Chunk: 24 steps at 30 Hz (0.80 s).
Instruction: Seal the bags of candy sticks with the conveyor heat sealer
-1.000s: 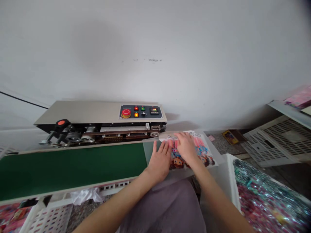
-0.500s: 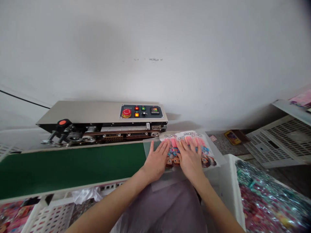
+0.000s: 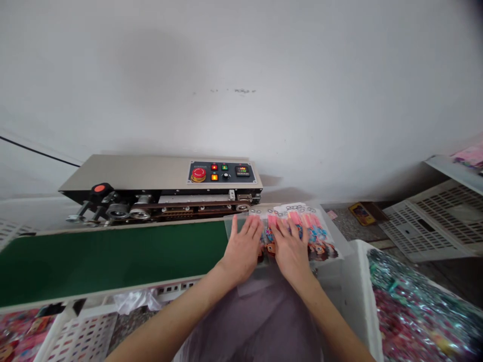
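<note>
A clear plastic bag (image 3: 335,232) lies flat at the right end of a green conveyor belt (image 3: 121,256). Inside it are several colourful keychains (image 3: 319,234) with cartoon figures, pink parts and metal rings along the far side. My left hand (image 3: 243,246) rests palm down on the bag's left part, fingers stretched out. Just to its right, my right hand (image 3: 292,251) also lies flat on the bag over the keychains, its fingers spread. Both hands hide part of the contents.
Behind the belt stands a band sealing machine (image 3: 151,173) with lit buttons and a red stop knob (image 3: 198,174). At right is a white foam box (image 3: 372,301) of shiny wrapped items. White plastic crates (image 3: 430,216) stand beyond it; a perforated basket (image 3: 81,334) sits below left.
My right hand has slid slightly left across the bag, uncovering more keychains on the right. My left hand stays nearly in place. The whole view has shifted a little.
</note>
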Tool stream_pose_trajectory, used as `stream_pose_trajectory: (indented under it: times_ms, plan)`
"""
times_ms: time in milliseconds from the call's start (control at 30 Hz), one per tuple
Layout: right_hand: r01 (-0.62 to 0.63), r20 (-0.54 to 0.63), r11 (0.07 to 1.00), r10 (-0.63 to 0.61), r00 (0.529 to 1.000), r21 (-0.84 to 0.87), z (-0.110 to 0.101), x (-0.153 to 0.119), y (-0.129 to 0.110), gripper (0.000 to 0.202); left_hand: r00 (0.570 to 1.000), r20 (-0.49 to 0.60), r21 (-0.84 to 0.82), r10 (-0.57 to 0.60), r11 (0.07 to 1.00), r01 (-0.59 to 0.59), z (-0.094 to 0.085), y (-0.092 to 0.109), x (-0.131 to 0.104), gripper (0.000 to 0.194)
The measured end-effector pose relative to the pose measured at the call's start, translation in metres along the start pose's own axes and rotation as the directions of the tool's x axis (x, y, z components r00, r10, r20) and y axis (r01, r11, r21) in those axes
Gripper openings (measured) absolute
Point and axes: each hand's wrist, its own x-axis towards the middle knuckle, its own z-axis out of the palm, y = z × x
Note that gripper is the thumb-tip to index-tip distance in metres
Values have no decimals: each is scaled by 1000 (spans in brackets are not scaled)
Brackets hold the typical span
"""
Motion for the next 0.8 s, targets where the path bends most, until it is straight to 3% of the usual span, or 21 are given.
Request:
stream_pose_trajectory:
  times_ms: [100, 267, 467, 567, 667, 733, 800]
  plan:
    - [3, -9, 1000, -3, 1000, 3, 2, 1, 1, 46, 999, -3, 5, 46, 999, -46, 8, -2, 0, 52]
    - [23, -22, 1000, -22, 1000, 17, 4, 0, -2, 45, 999, -25, 31, -22, 999, 23, 15, -10, -6, 51]
    - [78, -29, 993, -76, 997, 87, -6, 5, -22, 43, 986, -33, 65, -162, 984, 164, -14, -31, -28, 50]
    - [46, 29, 986, -51, 998, 162, -15, 22, -24, 37, 971, -61, 66, -230, 970, 234, -30, -29, -33, 50]
    - [-37, 85, 972, 18, 996, 232, -16, 47, -23, 37, 992, -38, 15, -119, 993, 119, -27, -12, -29, 50]
    - [-75, 90, 963, 53, 994, 260, -12, 62, -24, 32, 1000, 6, -28, -26, 999, 26, -16, 0, -26, 51]
    - [-111, 83, 953, 91, 992, 283, -4, 72, -26, 26, 999, 37, -54, -7, 999, 9, -5, 8, -24, 54]
